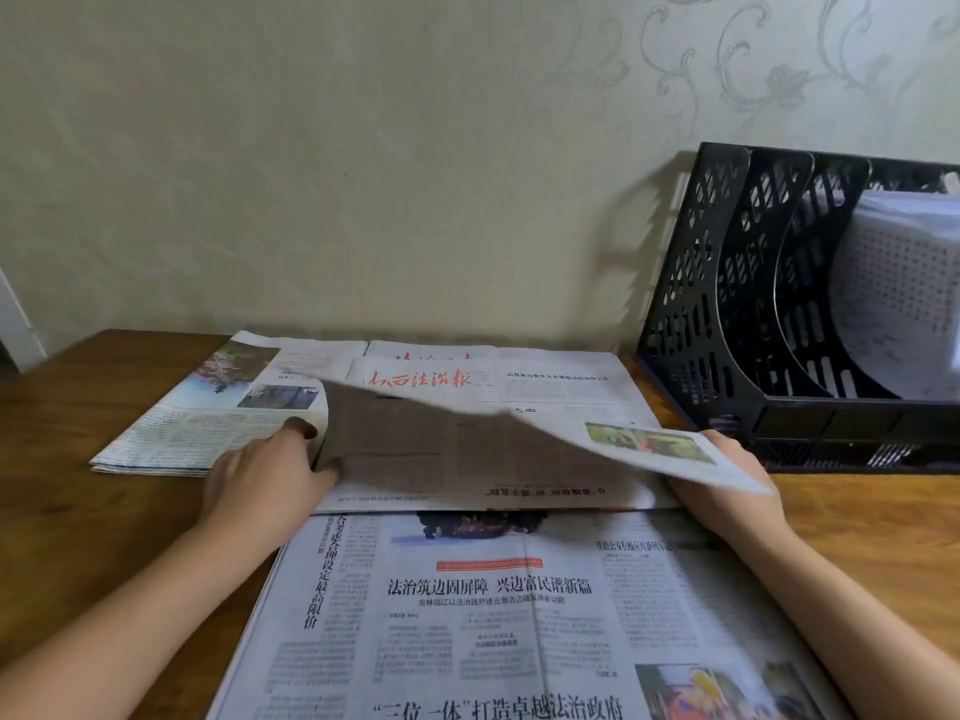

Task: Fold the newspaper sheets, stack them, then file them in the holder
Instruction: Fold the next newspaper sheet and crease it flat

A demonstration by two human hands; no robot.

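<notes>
A large newspaper sheet [493, 605] lies open on the wooden table in front of me. Its far half [467, 439] is lifted and curling over toward me, shaded underneath. My left hand [265, 475] grips the left edge of that lifted flap. My right hand [727, 485] holds its right corner from below, the fingers hidden under the paper. A folded stack of newspaper [208, 418] lies at the back left, and a paper with a red masthead [519, 381] lies behind the flap. The black mesh file holder [727, 304] stands at the back right.
White paper [898, 283] sits in the holder's right compartment; its two left compartments show only mesh. The holder stands against a pale patterned wall [363, 148]. Bare wood of the table [78, 511] shows at the left and at the right edge.
</notes>
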